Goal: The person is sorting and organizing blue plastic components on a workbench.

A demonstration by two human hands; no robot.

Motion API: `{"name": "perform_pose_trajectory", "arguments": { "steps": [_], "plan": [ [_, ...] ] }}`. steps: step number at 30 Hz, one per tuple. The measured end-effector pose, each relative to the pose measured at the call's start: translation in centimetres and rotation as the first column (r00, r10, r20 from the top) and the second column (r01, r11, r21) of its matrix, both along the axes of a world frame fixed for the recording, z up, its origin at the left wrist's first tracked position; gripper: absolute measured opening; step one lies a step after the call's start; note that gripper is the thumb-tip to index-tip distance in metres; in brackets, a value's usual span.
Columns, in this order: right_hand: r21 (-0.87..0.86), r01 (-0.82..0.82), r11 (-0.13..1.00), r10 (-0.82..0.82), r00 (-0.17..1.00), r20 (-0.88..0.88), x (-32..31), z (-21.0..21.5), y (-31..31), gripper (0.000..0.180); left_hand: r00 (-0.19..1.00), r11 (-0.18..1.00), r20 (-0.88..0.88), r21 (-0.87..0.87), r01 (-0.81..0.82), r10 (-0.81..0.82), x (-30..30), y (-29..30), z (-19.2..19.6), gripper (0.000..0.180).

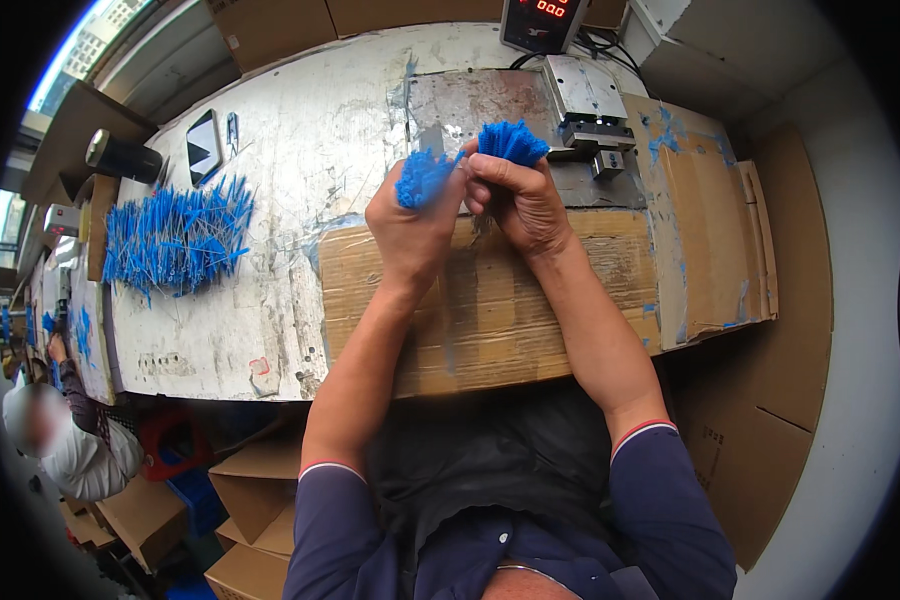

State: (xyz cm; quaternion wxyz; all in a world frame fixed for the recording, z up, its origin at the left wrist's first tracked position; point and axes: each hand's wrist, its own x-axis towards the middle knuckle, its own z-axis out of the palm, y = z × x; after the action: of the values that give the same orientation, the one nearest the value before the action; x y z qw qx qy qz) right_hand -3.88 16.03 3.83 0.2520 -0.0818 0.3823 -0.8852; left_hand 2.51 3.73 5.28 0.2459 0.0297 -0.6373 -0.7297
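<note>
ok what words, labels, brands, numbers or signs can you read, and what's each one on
Dark display box, top: red digits, not copied here; small mark below, likewise.
Small white box, far left: red marks, too small to read.
Cardboard, lower right: dark print, too small to read.
Table, front left: dark marks, too blurred to read.

The left forearm and right forearm reach forward, slanting inward to bring both hands close together. The left hand is curled, its back showing. The right hand stretches its thumb toward the left, its other fingers bent beneath.
</note>
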Motion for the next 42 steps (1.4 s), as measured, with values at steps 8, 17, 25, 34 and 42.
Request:
{"name": "perform_pose_trajectory", "arguments": {
  "steps": [8,17,25,34,42],
  "plan": [
    [0.131,0.058,0.99,-0.049,0.996,-0.073,0.1,0.4,-0.2,0.016,0.993,0.964,-0.055,-0.24,-0.113,0.102,0.1,-0.9,-1.5,0.018],
    [0.161,0.074,0.984,-0.056,0.992,-0.116,0.0,0.2,-0.2,0.015,0.98,0.886,-0.107,-0.42,-0.195,0.165,-0.4,-1.6,-3.4,0.022],
    [0.111,0.036,0.993,-0.028,0.997,-0.071,0.0,0.3,0.1,0.014,0.992,0.949,-0.109,-0.303,-0.09,0.059,0.1,-1.0,-1.1,0.007],
    [-0.008,-0.015,1.0,0.016,0.995,0.1,0.0,0.3,-0.7,0.026,0.973,0.917,0.084,0.36,0.171,-0.214,0.0,-2.3,0.0,0.015],
    [0.082,0.075,0.994,-0.075,0.997,-0.014,0.5,0.1,-1.0,0.023,0.891,0.683,0.092,0.679,0.271,-0.445,-0.8,-4.0,-0.9,0.021]
  ]
}}
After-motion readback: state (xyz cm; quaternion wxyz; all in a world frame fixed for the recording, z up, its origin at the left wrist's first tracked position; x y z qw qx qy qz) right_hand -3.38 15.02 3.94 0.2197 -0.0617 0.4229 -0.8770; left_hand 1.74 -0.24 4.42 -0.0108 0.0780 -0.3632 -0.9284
